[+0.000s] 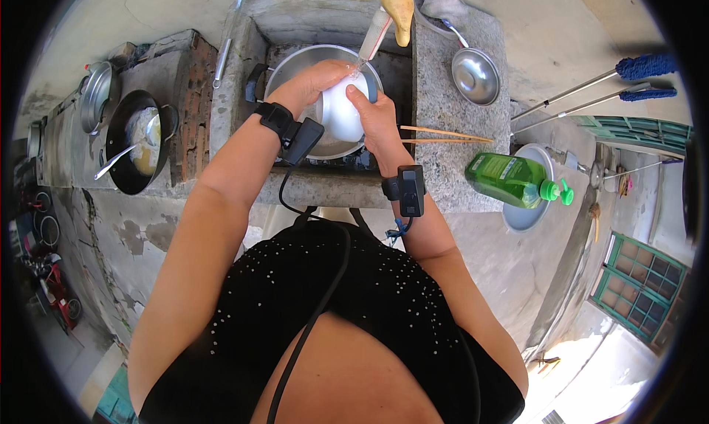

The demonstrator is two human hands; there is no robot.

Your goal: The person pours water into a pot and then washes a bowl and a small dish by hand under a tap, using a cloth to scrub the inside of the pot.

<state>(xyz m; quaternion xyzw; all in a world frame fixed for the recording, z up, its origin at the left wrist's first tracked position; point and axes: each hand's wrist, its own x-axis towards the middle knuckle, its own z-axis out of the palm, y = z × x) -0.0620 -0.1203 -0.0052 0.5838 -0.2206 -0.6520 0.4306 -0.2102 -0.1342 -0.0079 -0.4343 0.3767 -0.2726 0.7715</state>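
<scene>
A white bowl is tilted in both my hands above a wide metal pot inside the concrete sink. My left hand reaches over its far side, fingers at the running water. With the thumb on its outside, my right hand grips the bowl from the right. Water falls from a white pipe spout onto the bowl and the left fingertips. Much of the pot's inside is hidden by the hands and bowl. A black pot handle shows at the left.
Right of the sink are a metal ladle, wooden chopsticks and a green soap bottle over a grey basin. A long-handled spatula lies on the left rim. Farther left, a black wok holds a metal utensil.
</scene>
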